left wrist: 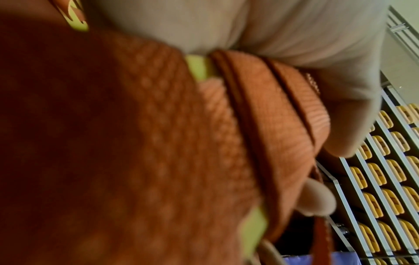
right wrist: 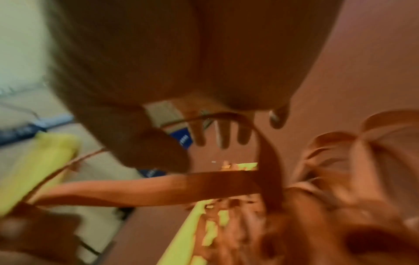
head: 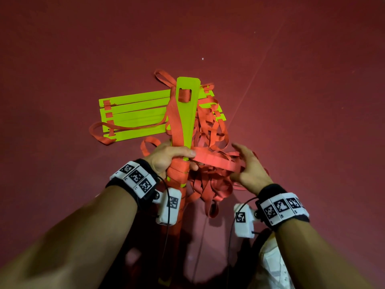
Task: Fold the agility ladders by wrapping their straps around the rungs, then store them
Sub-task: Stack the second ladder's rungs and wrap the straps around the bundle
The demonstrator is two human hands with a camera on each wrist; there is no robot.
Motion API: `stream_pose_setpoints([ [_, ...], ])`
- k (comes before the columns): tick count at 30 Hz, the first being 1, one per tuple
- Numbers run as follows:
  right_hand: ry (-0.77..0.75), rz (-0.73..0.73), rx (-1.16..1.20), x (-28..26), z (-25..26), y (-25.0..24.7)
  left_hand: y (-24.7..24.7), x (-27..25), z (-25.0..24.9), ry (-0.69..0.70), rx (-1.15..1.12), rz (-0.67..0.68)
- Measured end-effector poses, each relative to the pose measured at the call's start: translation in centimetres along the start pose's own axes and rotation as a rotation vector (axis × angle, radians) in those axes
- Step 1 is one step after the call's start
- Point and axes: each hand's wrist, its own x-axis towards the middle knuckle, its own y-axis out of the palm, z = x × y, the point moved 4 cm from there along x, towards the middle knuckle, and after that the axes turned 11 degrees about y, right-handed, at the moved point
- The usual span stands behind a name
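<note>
You're mid-wrap: left hand (head: 166,157) gripping the yellow rung bundle (head: 186,119) above the floor (head: 291,80), right hand (head: 248,167), fingers spread, carrying the orange strap (head: 214,160) across it. Next turn is needing steady tension and a flat strap.

Dark red floor (head: 291,49), rows of yellow items (left wrist: 393,200) in grey rack (left wrist: 401,32)
</note>
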Motion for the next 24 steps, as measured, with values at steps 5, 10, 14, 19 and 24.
stream_pose_setpoints([
  [5,-0.294,0.308,0.292,-2.4,5.6,1.4,1.0,0.0,-0.3,0.007,0.011,-0.026],
  [10,-0.326,0.439,0.189,-2.8,6.1,0.9,0.9,-0.1,-0.3,0.054,0.072,-0.034],
  [14,-0.258,0.454,0.208,-2.8,5.8,0.0,0.1,0.2,-0.1,0.049,0.143,-0.147],
  [19,-0.368,0.108,-0.286,-2.8,8.3,0.5,0.9,0.3,0.0,0.08,0.216,-0.092],
  [24,-0.325,0.084,-0.413,-2.0,7.5,1.1,1.4,0.4,0.5,0.086,0.125,-0.028],
])
